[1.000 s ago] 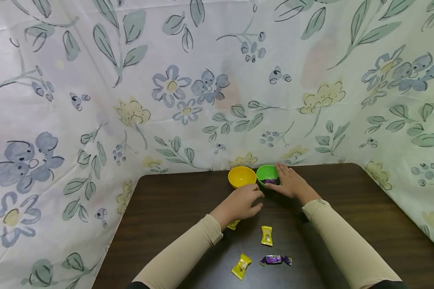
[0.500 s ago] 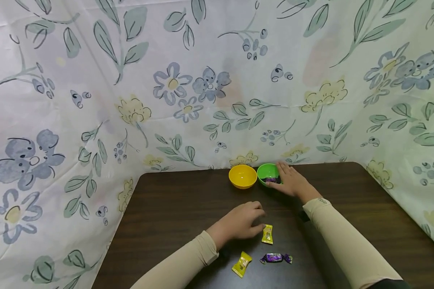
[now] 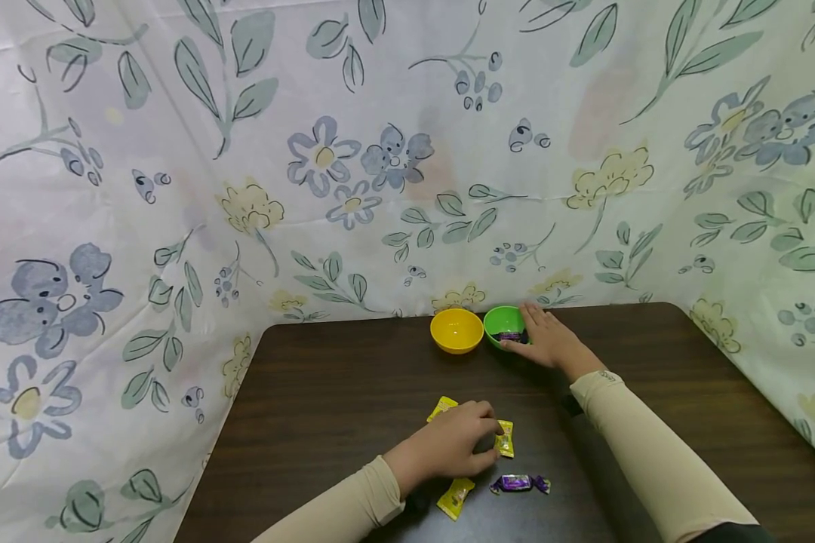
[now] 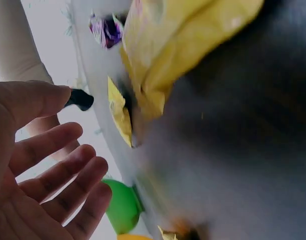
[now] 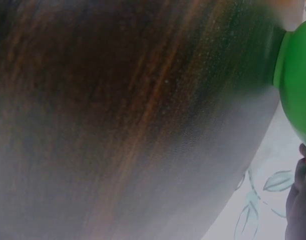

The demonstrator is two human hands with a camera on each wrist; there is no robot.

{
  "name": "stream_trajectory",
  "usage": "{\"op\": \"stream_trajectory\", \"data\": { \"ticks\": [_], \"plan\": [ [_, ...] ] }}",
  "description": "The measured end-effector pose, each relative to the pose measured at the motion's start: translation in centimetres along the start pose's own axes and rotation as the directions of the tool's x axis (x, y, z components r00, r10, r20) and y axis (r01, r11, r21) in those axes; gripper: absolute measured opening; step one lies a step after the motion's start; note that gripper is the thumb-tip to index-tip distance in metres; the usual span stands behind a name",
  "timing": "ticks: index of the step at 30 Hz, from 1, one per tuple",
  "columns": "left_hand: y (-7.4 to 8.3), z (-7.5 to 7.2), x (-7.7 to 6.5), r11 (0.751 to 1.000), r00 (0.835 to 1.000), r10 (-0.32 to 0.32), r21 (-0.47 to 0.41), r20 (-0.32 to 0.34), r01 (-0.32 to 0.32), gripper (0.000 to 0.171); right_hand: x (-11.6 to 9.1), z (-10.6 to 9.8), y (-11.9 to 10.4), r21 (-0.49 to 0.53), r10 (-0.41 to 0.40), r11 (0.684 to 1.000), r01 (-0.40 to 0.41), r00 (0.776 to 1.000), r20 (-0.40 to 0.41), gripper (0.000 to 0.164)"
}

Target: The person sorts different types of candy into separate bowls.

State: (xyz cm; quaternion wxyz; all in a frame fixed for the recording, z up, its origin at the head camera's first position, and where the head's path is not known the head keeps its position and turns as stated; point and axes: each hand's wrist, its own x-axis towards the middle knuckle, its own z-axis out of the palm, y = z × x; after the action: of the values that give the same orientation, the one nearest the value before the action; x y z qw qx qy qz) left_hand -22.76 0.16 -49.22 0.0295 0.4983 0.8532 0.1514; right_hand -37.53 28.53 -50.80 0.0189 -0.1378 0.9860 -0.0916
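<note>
My left hand (image 3: pixel 453 441) hovers over the table among the candies, fingers loosely bent, nothing held; the left wrist view shows its fingers (image 4: pixel 75 175) apart. Just past its fingertips lies a yellow-wrapped candy (image 3: pixel 506 439), partly covered by them. Another yellow candy (image 3: pixel 441 408) lies behind the hand, and a third yellow candy (image 3: pixel 456 498) in front of it. A purple-wrapped candy (image 3: pixel 516 483) sits nearer me. My right hand (image 3: pixel 548 343) rests against the right side of the green bowl (image 3: pixel 500 316), fingers straight along it and thumb by its front rim. Purple candy (image 3: pixel 509 337) lies inside.
A yellow bowl (image 3: pixel 456 348) stands just left of the green one, near the back edge of the dark wooden table (image 3: pixel 339 377). Behind the table hangs a floral cloth (image 3: pixel 353 249), which also runs along both sides.
My left hand has drawn back from beside the yellow bowl to the yellow candies, uncovering the bowl's front. The right hand stays at the green bowl.
</note>
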Motion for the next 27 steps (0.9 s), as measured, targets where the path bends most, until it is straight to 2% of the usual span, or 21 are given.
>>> {"op": "stream_trajectory", "data": {
  "ticks": [5,9,22,27],
  "plan": [
    [0.7,0.5,-0.2,0.999,0.999,0.031,0.009,0.010,-0.031,0.034,-0.1,-0.1,0.0,-0.002,-0.006,1.000,0.006,1.000,-0.004,0.113],
    [1.1,0.7,-0.2,0.999,0.999,0.024,0.029,0.032,-0.025,0.035,-0.1,0.1,0.1,0.002,-0.006,1.000,0.006,1.000,-0.001,0.113],
    [2.2,1.9,-0.3,0.993,0.999,0.043,0.113,0.015,-0.044,0.033,0.1,0.3,0.2,0.019,0.001,1.000,-0.001,1.000,-0.004,0.113],
    [2.6,2.3,-0.2,0.991,0.998,0.044,0.124,0.038,-0.048,0.030,0.1,0.3,0.1,0.005,0.001,1.000,-0.001,1.000,0.004,0.112]
  ]
}}
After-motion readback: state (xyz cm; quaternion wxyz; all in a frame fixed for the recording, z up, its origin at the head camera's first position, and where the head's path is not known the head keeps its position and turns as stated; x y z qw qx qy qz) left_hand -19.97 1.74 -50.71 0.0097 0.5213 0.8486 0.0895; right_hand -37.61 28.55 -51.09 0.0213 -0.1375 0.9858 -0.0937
